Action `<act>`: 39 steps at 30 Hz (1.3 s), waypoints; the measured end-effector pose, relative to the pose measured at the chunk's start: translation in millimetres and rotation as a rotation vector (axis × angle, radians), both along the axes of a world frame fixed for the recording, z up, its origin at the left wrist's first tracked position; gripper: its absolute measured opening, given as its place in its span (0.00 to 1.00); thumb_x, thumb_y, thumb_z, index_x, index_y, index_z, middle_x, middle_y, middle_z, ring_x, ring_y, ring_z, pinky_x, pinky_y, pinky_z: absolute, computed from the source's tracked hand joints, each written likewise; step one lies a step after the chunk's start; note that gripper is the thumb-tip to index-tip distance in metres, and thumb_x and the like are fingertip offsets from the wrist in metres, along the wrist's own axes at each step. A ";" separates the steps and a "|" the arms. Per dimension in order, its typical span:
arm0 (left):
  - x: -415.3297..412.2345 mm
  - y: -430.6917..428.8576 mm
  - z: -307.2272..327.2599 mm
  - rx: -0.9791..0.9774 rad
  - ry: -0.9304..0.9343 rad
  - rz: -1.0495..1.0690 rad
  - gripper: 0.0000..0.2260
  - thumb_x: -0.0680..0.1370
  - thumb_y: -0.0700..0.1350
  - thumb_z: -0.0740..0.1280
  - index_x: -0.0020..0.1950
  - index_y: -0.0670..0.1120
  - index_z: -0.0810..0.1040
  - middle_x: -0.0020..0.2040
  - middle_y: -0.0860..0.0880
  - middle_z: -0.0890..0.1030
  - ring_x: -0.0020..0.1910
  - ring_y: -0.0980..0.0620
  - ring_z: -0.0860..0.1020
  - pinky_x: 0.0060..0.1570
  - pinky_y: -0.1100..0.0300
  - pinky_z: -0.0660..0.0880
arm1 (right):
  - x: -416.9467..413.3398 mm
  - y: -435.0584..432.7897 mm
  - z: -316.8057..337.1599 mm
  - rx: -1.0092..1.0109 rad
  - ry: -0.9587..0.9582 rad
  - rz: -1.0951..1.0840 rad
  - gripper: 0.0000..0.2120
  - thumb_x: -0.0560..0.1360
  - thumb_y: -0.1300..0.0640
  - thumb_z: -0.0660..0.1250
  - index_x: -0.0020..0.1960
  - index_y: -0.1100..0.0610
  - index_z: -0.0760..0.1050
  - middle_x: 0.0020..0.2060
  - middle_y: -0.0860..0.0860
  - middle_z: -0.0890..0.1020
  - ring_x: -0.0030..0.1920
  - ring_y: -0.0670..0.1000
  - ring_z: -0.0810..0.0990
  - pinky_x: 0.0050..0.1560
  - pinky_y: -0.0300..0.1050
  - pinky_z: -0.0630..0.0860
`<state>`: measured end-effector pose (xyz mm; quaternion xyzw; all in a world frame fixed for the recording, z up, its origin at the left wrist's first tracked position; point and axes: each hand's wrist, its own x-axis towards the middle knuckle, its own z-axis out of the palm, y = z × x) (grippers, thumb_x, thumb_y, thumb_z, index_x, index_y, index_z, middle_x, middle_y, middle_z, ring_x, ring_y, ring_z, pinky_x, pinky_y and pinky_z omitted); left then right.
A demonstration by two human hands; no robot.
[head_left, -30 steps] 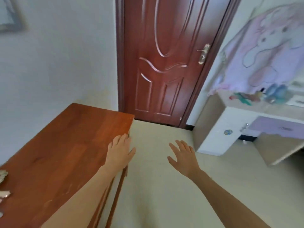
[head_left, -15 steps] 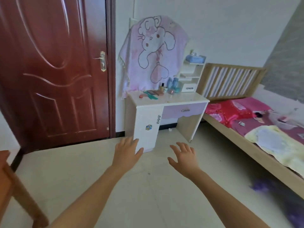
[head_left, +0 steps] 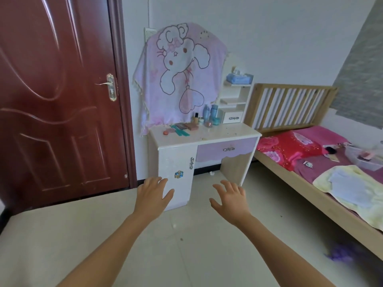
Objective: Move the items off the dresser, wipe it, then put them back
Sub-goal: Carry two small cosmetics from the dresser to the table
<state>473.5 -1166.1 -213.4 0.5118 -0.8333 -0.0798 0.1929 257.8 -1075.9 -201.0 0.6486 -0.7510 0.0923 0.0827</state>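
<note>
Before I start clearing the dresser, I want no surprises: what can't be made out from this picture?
Head view:
Behind the rabbit towel: whatever it drapes over is covered.
The small bottles on the dresser top: too small to identify or count.
The drawer and cabinet door: shut, contents hidden.
The purple patch on the floor beside the bed: blurred.
The bed's far end: cut off by the right edge.

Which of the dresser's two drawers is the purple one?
The wide drawer under the dresser's top; the small drawer in the shelf unit standing on it is white.
</note>
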 end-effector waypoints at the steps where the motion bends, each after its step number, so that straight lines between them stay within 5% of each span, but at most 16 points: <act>1: 1.8 -13.9 1.5 -0.007 0.004 0.013 0.29 0.74 0.63 0.46 0.66 0.49 0.69 0.64 0.52 0.71 0.67 0.49 0.64 0.61 0.55 0.61 | 0.5 -16.3 4.2 -0.019 -0.020 0.028 0.23 0.63 0.47 0.76 0.54 0.55 0.78 0.53 0.57 0.80 0.53 0.60 0.79 0.52 0.59 0.74; 3: 3.1 -44.3 5.7 -0.013 0.008 0.041 0.21 0.78 0.59 0.52 0.64 0.48 0.70 0.62 0.52 0.72 0.66 0.49 0.64 0.61 0.54 0.62 | 1.8 -47.9 12.6 -0.038 -0.042 0.040 0.23 0.74 0.46 0.64 0.66 0.54 0.69 0.67 0.56 0.69 0.68 0.56 0.67 0.66 0.54 0.61; 6: -0.5 -89.8 11.6 0.005 0.032 0.062 0.19 0.79 0.56 0.53 0.63 0.47 0.71 0.62 0.50 0.73 0.66 0.47 0.64 0.60 0.53 0.62 | -5.1 -95.9 15.7 -0.028 -0.033 0.037 0.24 0.77 0.45 0.57 0.71 0.52 0.62 0.72 0.52 0.62 0.72 0.52 0.58 0.69 0.49 0.54; 14: -22.8 -200.0 -2.2 0.065 0.077 0.069 0.19 0.79 0.55 0.56 0.65 0.47 0.70 0.62 0.50 0.73 0.65 0.47 0.66 0.60 0.54 0.64 | -31.4 -194.1 1.5 0.104 -0.049 -0.015 0.22 0.76 0.45 0.59 0.68 0.51 0.66 0.68 0.52 0.67 0.69 0.53 0.64 0.67 0.52 0.59; 16: -26.7 -217.2 -20.5 0.104 0.041 0.066 0.23 0.77 0.58 0.53 0.66 0.48 0.69 0.63 0.51 0.73 0.65 0.48 0.67 0.60 0.54 0.64 | -32.5 -209.1 -10.2 0.163 -0.083 -0.030 0.19 0.69 0.43 0.63 0.55 0.51 0.78 0.55 0.53 0.79 0.56 0.56 0.79 0.52 0.56 0.75; 18: -32.2 -239.5 -34.4 0.140 -0.011 0.087 0.20 0.79 0.56 0.54 0.68 0.49 0.67 0.65 0.52 0.72 0.67 0.49 0.65 0.62 0.55 0.64 | -42.6 -230.4 -24.5 0.215 -0.061 -0.071 0.18 0.66 0.41 0.59 0.47 0.50 0.80 0.46 0.52 0.83 0.47 0.53 0.83 0.42 0.52 0.79; 20: -40.4 -262.1 -40.2 0.164 -0.037 0.098 0.18 0.79 0.54 0.56 0.67 0.49 0.68 0.65 0.52 0.72 0.66 0.49 0.65 0.61 0.56 0.64 | -54.7 -255.1 -29.6 0.189 -0.120 -0.058 0.19 0.74 0.45 0.59 0.60 0.52 0.75 0.61 0.55 0.76 0.63 0.55 0.74 0.59 0.56 0.70; 22: -51.3 -289.4 -41.8 0.167 -0.036 0.106 0.16 0.79 0.52 0.56 0.63 0.47 0.70 0.62 0.51 0.74 0.64 0.48 0.67 0.58 0.56 0.65 | -70.9 -284.8 -36.1 0.207 -0.146 -0.028 0.22 0.77 0.45 0.57 0.69 0.51 0.64 0.70 0.51 0.64 0.71 0.51 0.60 0.68 0.49 0.57; 28: -104.3 -386.0 -34.1 0.161 0.010 0.147 0.19 0.80 0.53 0.56 0.67 0.46 0.67 0.66 0.48 0.71 0.67 0.47 0.65 0.63 0.54 0.64 | -128.0 -390.5 -35.3 0.198 -0.203 -0.021 0.24 0.78 0.44 0.56 0.71 0.50 0.60 0.72 0.50 0.60 0.73 0.51 0.56 0.69 0.48 0.56; 34: -144.3 -466.3 -40.9 0.202 0.114 0.218 0.20 0.80 0.51 0.57 0.70 0.47 0.65 0.68 0.49 0.69 0.69 0.48 0.62 0.65 0.54 0.62 | -164.8 -483.7 -53.6 0.195 -0.330 -0.004 0.25 0.74 0.44 0.59 0.68 0.55 0.68 0.69 0.57 0.68 0.70 0.57 0.64 0.66 0.53 0.62; 39: -148.8 -498.4 -86.4 0.364 0.153 0.306 0.19 0.79 0.49 0.59 0.69 0.45 0.66 0.67 0.47 0.70 0.68 0.48 0.64 0.64 0.56 0.63 | -170.6 -531.5 -80.5 0.348 -0.357 0.007 0.32 0.69 0.40 0.46 0.71 0.49 0.61 0.72 0.50 0.61 0.72 0.50 0.58 0.68 0.46 0.59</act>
